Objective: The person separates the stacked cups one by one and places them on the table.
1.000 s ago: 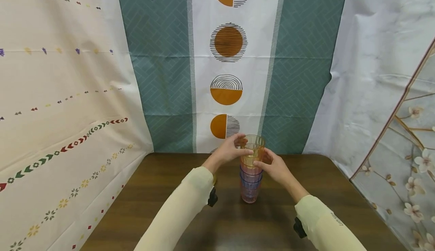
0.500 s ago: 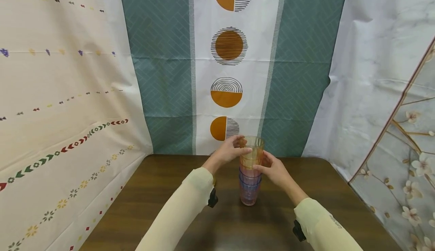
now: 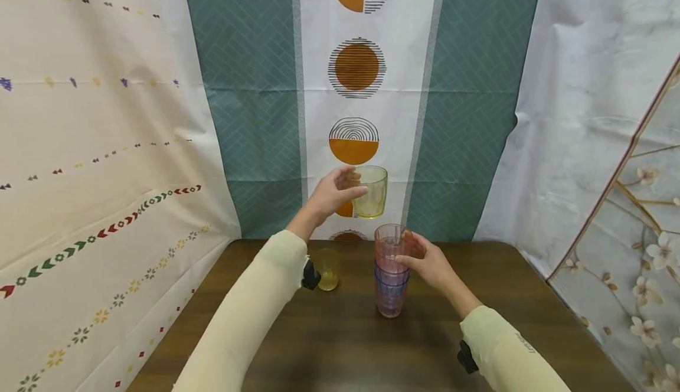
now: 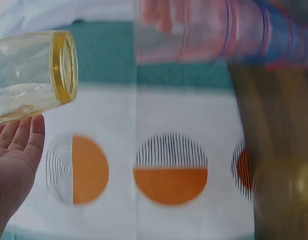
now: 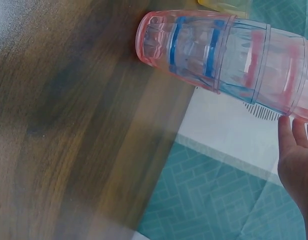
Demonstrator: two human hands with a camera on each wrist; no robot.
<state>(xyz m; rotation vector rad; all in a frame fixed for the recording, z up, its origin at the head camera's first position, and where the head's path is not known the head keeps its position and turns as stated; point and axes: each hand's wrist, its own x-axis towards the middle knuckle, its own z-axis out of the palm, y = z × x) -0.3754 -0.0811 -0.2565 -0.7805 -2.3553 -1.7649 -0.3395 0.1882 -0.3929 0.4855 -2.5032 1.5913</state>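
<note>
My left hand (image 3: 328,196) holds a clear yellow tumbler (image 3: 372,194) in the air, upright, fingers behind it and thumb in front. In the left wrist view the tumbler's thick amber base (image 4: 59,67) points toward the stack. Below and slightly right stands a stack of nested pink and blue tumblers (image 3: 391,280) on the table. Around the pink tumbler at its top (image 3: 386,244), my right hand (image 3: 431,264) has its thumb in front and fingers behind. Fingertips meet the stack's side in the right wrist view, where the top rim lies outside the frame.
A second yellow tumbler (image 3: 329,269) stands on the brown wooden table (image 3: 350,345), left of the stack and partly behind my left wrist. Patterned cloths hang at the back (image 3: 467,144) and both sides of the table.
My left hand has lifted the yellow tumbler off the stack, up and to the left, which bares the pink tumbler's rim. My right hand stays at the stack. The yellow tumbler on the table now shows.
</note>
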